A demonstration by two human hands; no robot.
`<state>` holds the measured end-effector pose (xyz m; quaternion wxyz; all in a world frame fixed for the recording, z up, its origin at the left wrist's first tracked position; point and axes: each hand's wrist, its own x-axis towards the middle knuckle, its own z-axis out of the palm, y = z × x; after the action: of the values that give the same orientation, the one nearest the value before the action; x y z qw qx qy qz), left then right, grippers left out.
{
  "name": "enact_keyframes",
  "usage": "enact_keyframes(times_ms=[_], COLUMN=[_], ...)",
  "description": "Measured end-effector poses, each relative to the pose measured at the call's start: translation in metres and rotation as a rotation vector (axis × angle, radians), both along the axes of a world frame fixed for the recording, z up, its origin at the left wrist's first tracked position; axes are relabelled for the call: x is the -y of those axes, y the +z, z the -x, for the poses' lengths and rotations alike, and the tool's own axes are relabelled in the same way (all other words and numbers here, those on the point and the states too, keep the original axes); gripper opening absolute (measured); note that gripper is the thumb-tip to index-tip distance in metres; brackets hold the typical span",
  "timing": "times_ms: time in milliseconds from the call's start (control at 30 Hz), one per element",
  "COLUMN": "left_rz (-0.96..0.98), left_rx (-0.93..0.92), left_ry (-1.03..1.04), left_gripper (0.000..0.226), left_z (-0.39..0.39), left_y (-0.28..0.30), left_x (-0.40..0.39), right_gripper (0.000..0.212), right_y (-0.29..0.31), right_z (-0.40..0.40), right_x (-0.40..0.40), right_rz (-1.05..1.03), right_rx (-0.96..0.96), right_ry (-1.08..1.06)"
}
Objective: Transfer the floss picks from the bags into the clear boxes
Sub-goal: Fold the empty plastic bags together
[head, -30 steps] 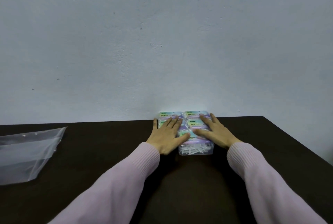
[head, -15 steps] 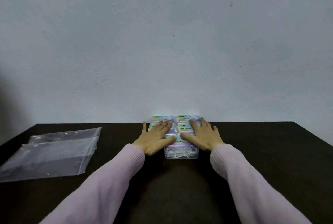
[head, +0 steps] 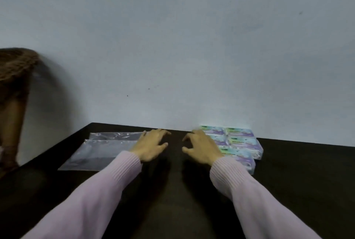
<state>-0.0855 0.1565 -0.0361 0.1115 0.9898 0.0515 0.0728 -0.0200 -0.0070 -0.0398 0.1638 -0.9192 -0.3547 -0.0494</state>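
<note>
Several clear boxes (head: pixel 240 142) with green and purple labels lie packed together in two rows by the wall, white floss picks showing through the near ones. Two flat clear plastic bags (head: pixel 103 148) lie overlapped at the left. My left hand (head: pixel 151 146) hovers at the bags' right edge, fingers relaxed and holding nothing. Loosely spread and empty, my right hand (head: pixel 201 148) is just left of the boxes and hides their near left corner.
The dark table (head: pixel 172 190) ends against a pale wall at the back; its left edge runs diagonally toward me. A brown blurred object (head: pixel 13 88) stands off the table at the far left.
Both hands have lifted off the boxes and moved left, toward the bags. The view has swung left, so the boxes now sit right of centre and the bags nearer the middle.
</note>
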Motion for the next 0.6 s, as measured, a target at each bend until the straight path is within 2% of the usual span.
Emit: enact_keyframes(times_ms=[200, 367, 467, 600], left_rz=[0.208, 0.292, 0.53, 0.747], left_rx=[0.118, 0.063, 0.062, 0.248], left_ry=[0.339, 0.684, 0.738, 0.754], left_gripper=[0.033, 0.044, 0.05, 0.064], left_z=[0.059, 0.084, 0.086, 0.08], left_y=[-0.003, -0.015, -0.024, -0.031], left_x=[-0.099, -0.158, -0.17, -0.171], right_gripper=[0.041, 0.056, 0.062, 0.068], right_y=[-0.005, -0.015, -0.021, -0.026], right_z=[0.04, 0.05, 0.045, 0.036], right_x=[-0.082, -0.127, -0.144, -0.156], right_rz=[-0.009, -0.087, -0.111, -0.181], right_rx=[-0.334, -0.308, -0.369, -0.415], right_ry=[-0.011, -0.172, -0.258, -0.306])
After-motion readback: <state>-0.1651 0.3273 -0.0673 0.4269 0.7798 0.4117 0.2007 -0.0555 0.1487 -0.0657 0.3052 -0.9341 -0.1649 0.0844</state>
